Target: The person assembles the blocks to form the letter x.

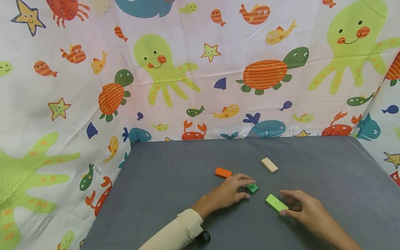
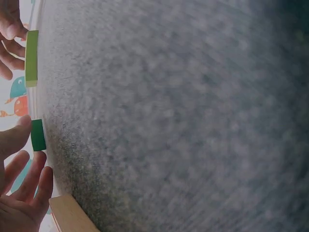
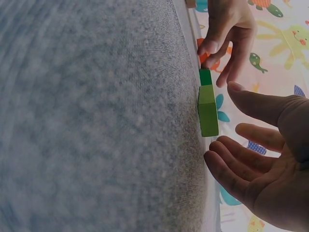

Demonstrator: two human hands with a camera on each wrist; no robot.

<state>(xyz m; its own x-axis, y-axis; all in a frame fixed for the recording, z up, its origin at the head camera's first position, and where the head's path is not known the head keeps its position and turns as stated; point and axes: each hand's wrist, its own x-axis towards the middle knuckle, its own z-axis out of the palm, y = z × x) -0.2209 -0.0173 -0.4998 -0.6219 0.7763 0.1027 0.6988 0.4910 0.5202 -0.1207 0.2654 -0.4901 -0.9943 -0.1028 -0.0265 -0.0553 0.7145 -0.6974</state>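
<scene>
Grasping step: left hand (image 1: 229, 192) pinching dark green block (image 1: 251, 188); right hand (image 1: 307, 211), fingers relaxed, touching light green block (image 1: 276, 203). Next, probably: firmer closure.

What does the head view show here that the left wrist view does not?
Only the head view shows the orange block, the cream sleeve and the sea-creature curtain in full. Only the left wrist view shows the grey surface close up, blurred. Both show the left hand at the dark green block, the right hand at the light green block, and a pale wooden block.
</scene>
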